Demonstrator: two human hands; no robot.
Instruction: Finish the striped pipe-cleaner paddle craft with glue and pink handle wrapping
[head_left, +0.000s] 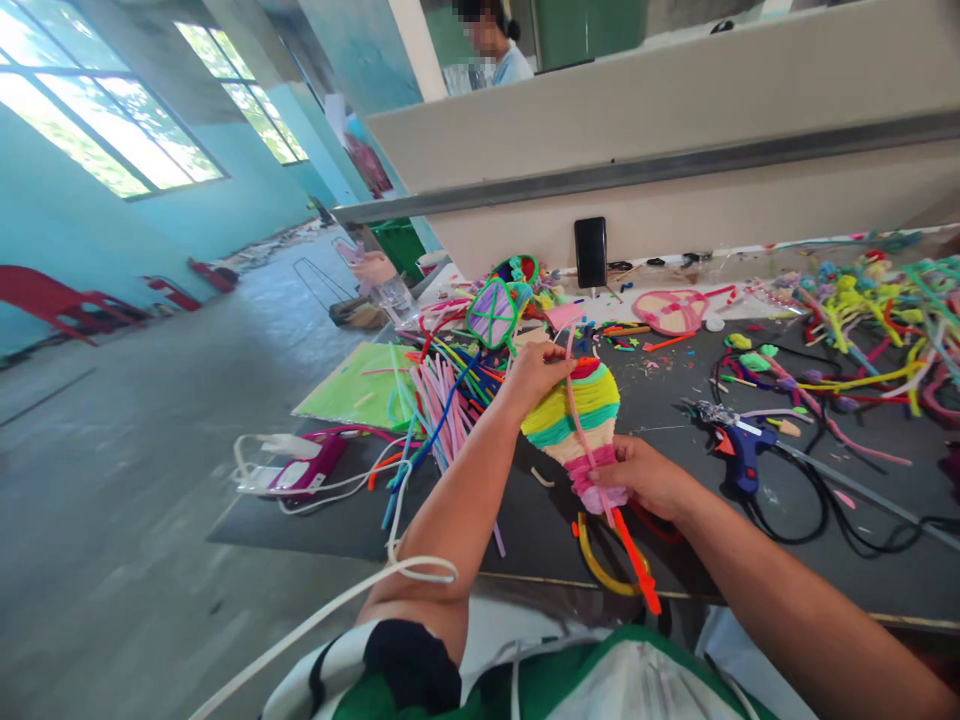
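A fan-shaped piece of craft (574, 425), wound in red, yellow, teal, cream and pink stripes, lies tilted at the near side of the dark table. Its orange handle (636, 565) points toward me. Down the middle of its face runs a pale pink pipe cleaner (576, 405). My left hand (541, 372) pinches this pipe cleaner near the fan's top edge. At the narrow lower end, my right hand (646, 478) grips the fan, its thumb over the pink stripes. The fingers beneath are hidden. A yellow curved piece (600, 570) lies below the handle.
A blue glue gun (744, 455) with its black cable rests on the right. Pink pipe cleaners (439, 405) and a green sheet (360, 385) lie left. Farther back are a green-rimmed fan (493, 313) and a phone (591, 252). A white cable (322, 625) crosses my left arm.
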